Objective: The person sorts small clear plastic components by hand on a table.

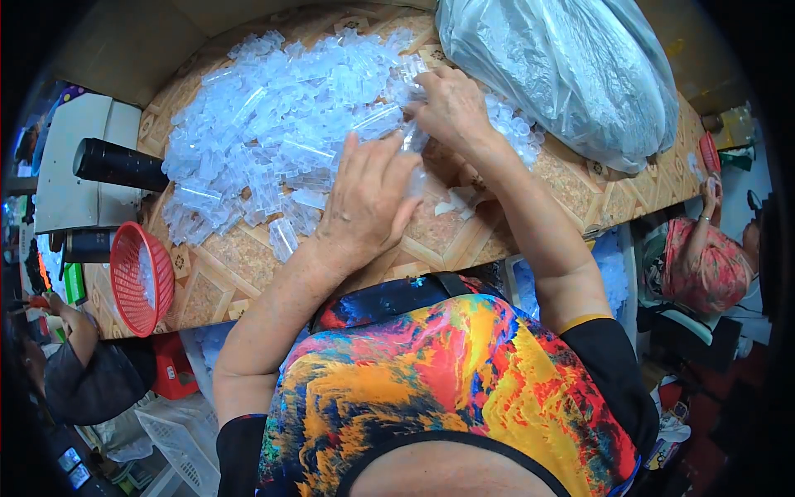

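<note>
Here the left hand (364,203) lies palm down, fingers together, on the near fringe of the tube pile (281,124), its fingertips touching a clear tube (411,141); whether it grips anything cannot be told. Just beyond, the right hand (451,108) curls over the same tube, pinching its upper end. The pile spreads over the table's (248,273) far left part. A clear bag (571,74) fills the far right corner, and a red basket (141,277) hangs off the left edge.
</note>
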{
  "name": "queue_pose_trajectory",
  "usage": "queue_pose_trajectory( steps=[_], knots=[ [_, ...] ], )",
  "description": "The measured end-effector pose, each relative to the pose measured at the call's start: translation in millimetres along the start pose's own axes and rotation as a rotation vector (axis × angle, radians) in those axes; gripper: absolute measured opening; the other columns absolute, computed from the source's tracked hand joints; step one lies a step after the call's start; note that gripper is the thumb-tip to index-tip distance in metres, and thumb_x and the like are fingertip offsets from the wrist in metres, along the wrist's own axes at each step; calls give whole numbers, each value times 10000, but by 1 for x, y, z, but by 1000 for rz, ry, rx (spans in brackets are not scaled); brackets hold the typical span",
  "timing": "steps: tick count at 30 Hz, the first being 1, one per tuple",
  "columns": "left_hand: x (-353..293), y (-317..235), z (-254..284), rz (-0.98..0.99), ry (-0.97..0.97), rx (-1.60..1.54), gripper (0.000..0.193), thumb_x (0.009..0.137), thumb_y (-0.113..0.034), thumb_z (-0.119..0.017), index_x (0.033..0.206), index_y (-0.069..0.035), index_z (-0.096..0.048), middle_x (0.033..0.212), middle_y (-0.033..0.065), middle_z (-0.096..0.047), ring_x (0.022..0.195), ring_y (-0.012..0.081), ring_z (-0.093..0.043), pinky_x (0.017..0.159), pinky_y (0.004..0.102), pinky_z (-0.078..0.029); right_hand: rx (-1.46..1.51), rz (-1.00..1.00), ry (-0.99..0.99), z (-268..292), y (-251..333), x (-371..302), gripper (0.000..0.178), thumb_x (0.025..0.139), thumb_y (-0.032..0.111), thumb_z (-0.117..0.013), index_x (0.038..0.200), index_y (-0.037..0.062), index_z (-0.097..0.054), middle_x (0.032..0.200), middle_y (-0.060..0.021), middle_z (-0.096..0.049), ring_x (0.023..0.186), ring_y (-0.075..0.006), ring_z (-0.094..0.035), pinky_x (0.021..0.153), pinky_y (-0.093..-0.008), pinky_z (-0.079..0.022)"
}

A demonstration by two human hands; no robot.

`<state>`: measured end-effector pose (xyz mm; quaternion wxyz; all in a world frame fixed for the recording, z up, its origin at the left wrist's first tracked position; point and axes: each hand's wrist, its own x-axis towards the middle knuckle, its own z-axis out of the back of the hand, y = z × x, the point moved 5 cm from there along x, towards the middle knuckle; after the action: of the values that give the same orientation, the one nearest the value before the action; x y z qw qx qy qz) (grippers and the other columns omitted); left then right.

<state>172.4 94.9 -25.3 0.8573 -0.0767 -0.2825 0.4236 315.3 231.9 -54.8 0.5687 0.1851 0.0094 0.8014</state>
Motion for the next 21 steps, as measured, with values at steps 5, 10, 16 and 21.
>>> queue_pose_trajectory(
  steps=[5, 10, 16, 21],
  knots=[
    [34, 37, 26, 28, -341, -183, 618, 707, -66, -850, 1243, -29, -545, 1341, 239, -560, 1177, 430, -578, 1034, 430, -479, 390, -148, -126, 16, 6, 6, 341, 753, 246, -787, 988, 20, -688, 883, -170, -721, 844, -305, -714, 772, -412, -555],
    [50, 76, 16, 191, -454, -438, 607, 755, -132, -866, 1258, -30, -543, 1353, 221, -568, 1230, 375, -582, 1016, 425, -498, 996, -232, -34, 12, 10, 14, 280, 886, 159, -730, 1130, 34, -671, 886, 13, -640, 790, -54, -579, 661, -236, -495],
    [59, 94, 12, 158, -484, -502, 597, 778, -132, -859, 1286, -36, -561, 1397, 207, -538, 1249, 327, -578, 970, 390, -530, 1914, 50, 438, 10, 22, 26, 596, 847, 53, -699, 1417, -12, -537, 1233, -79, -644, 1145, -148, -603, 967, -290, -490],
    [55, 113, 8, 218, -430, -634, 623, 813, -93, -827, 1358, -29, -532, 1462, 182, -468, 1299, 282, -543, 971, 381, -560, 1873, 17, 453, -7, 21, 34, 763, 777, 42, -772, 1473, -25, -465, 1290, -92, -622, 1190, -176, -594, 1011, -310, -482]
  ],
)
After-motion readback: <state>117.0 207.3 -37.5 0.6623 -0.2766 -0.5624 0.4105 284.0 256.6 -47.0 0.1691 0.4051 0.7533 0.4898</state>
